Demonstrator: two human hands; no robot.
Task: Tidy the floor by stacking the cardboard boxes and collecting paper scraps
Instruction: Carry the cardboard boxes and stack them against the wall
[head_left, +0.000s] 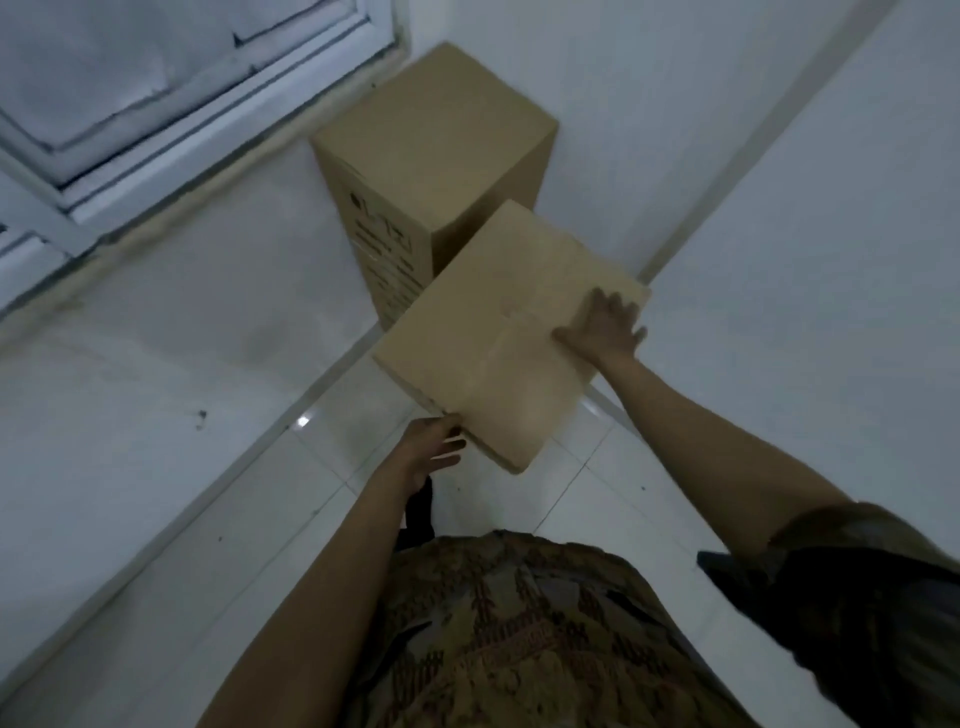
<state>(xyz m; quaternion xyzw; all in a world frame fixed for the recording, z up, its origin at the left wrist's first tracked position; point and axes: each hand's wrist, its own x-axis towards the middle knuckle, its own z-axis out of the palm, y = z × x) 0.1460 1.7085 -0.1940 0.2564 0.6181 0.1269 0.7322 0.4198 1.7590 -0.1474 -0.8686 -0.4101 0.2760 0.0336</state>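
Left hand (434, 449) placed at the near lower corner of the smaller cardboard box (498, 338), fingers extended beneath the edge, grip apart, supporting rather than clamping. Box carried tilted above the tiled floor (597, 499), just in front of the tall cardboard box (436, 156) standing in the wall corner. Right hand (605, 325) pressed flat on the far right edge, fingers spread, grip likewise apart. Judged best practice: levelled first, squared over the tall box's top, then lowered evenly. No paper scraps discernible.
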